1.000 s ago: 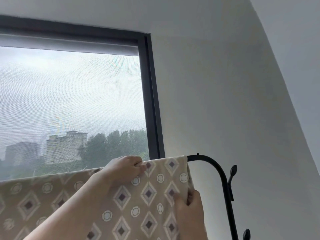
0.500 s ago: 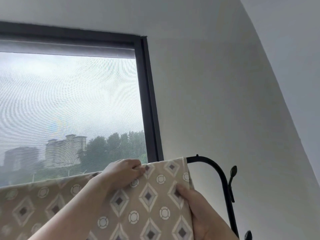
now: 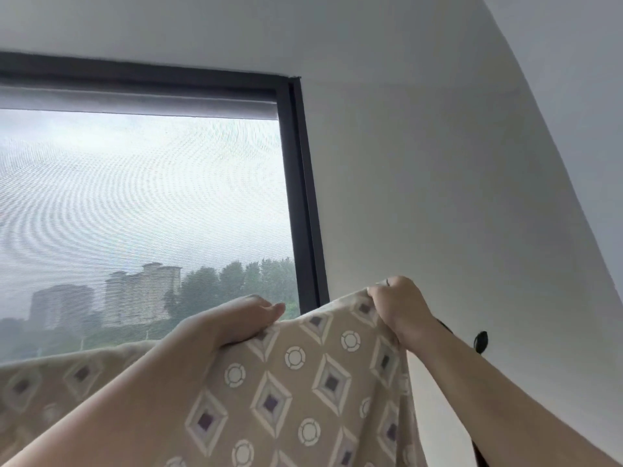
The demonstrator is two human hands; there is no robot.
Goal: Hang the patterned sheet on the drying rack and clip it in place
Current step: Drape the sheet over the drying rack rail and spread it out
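Before the window [image 3: 151, 197], the sheet [image 3: 286, 382] hangs from its top edge, left hand [image 3: 242, 320] curled over that edge, right hand [image 3: 399, 306] clutching the raised right corner, with only a bit of black rack [image 3: 480, 342] visible beside the right wrist.

Drying rack [image 3: 480, 342] mostly hidden behind right edge of patterned sheet [image 3: 269, 399] and behind right forearm (only black hook knob and short bar stubs show). Top bar under sheet's fold not visible. Left hand [image 3: 242, 318]: fingertips hooked over sheet's top edge, out of sight. Right hand [image 3: 401, 308]: fingertips buried in sheet's bunched top-right corner. Sheet cut off at bottom and left edges, both forearms at bottom. Buildings [image 3: 141, 291] above sheet hazy through window [image 3: 135, 197] mesh, detail unreadable.
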